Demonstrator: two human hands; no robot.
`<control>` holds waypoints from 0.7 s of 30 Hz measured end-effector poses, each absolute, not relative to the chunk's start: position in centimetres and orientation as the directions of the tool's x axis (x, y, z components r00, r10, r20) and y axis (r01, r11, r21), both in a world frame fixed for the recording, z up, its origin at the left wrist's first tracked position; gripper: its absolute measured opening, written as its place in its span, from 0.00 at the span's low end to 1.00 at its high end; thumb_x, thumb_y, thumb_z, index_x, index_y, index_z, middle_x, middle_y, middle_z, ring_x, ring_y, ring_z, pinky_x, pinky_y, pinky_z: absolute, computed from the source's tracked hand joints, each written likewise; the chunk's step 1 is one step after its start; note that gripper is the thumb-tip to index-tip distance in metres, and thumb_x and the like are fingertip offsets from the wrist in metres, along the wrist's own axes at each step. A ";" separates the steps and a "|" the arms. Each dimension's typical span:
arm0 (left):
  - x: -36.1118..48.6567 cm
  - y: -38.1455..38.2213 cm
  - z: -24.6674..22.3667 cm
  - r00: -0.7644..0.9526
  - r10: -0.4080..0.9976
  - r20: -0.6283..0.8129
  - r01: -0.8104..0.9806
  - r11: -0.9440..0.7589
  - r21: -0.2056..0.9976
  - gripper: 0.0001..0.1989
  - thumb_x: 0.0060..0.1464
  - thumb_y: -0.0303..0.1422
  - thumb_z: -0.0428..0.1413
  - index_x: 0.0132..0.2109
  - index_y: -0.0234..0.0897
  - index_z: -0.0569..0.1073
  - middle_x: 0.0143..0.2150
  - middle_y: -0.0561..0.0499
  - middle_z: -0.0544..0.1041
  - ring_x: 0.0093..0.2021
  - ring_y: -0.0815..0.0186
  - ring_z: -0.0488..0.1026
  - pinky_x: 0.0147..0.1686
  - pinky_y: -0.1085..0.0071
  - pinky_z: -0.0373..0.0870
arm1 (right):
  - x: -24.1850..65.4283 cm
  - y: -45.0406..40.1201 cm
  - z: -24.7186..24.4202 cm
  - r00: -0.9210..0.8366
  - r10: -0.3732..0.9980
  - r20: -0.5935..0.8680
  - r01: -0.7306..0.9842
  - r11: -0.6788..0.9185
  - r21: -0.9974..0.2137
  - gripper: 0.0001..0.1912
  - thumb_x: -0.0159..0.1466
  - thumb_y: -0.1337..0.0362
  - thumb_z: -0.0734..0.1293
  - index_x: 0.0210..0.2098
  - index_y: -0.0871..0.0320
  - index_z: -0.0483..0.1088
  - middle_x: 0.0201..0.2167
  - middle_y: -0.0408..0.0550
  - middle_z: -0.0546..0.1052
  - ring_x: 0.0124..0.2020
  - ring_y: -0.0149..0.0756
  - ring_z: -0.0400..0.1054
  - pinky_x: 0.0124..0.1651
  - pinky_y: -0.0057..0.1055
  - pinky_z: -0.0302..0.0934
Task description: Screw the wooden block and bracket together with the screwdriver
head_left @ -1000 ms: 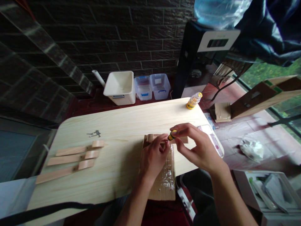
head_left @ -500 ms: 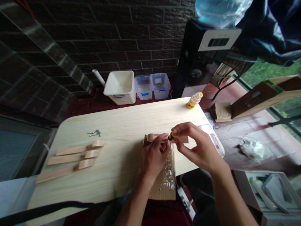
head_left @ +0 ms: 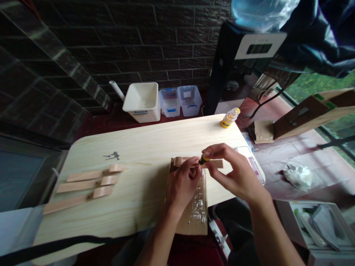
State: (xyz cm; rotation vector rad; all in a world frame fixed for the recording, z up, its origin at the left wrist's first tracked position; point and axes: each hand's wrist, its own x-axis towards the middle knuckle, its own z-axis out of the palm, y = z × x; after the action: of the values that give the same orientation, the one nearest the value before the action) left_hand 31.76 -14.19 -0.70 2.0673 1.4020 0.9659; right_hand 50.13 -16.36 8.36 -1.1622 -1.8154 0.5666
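My right hand (head_left: 234,171) pinches the short black-and-yellow handle of a screwdriver (head_left: 204,158) between thumb and fingers. Its tip points down-left toward my left hand (head_left: 184,181), whose fingers are closed beside it; whatever they pinch is hidden. Beneath both hands a narrow wooden strip with a curled end (head_left: 218,163) lies across a wooden board (head_left: 191,223) partly covered in shiny clear plastic. On the left of the table rest three similar wooden pieces (head_left: 80,186), each with a curled end. A few loose screws (head_left: 113,155) lie above them.
A clear bottle with yellow cap and base (head_left: 230,117) stands at the table's (head_left: 155,142) far right corner. A phone (head_left: 251,164) lies by the right edge. Behind the table are a cream bin (head_left: 142,99), two clear boxes (head_left: 179,101) and a water dispenser (head_left: 222,70).
Both hands keep nearly the same place. The screwdriver and the right fingers have shifted only very slightly; the view has moved a little.
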 end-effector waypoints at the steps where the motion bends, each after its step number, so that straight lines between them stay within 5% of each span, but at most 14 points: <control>1: 31.8 -14.2 -0.7 0.233 0.927 0.294 0.604 -0.375 0.703 0.13 0.66 0.31 0.61 0.56 0.44 0.78 0.38 0.54 0.88 0.24 0.67 0.77 0.34 0.71 0.77 | 50.1 -16.3 8.4 -0.171 0.888 0.427 0.484 0.453 -0.748 0.07 0.72 0.67 0.70 0.49 0.52 0.75 0.49 0.50 0.81 0.51 0.40 0.79 0.53 0.39 0.78; 21: 31.8 -14.2 -0.5 0.231 0.911 0.343 0.622 -0.409 0.667 0.11 0.66 0.31 0.60 0.54 0.43 0.80 0.30 0.56 0.85 0.22 0.67 0.76 0.30 0.71 0.75 | 50.0 -16.6 8.8 -0.168 0.890 0.423 0.513 0.445 -0.734 0.09 0.71 0.69 0.70 0.50 0.53 0.74 0.51 0.50 0.81 0.53 0.39 0.79 0.56 0.36 0.77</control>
State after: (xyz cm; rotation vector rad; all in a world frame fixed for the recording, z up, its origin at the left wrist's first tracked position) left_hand 31.82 -14.20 -0.54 2.1198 1.4119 1.0047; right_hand 50.03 -16.59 8.76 -1.1948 -1.8256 0.5446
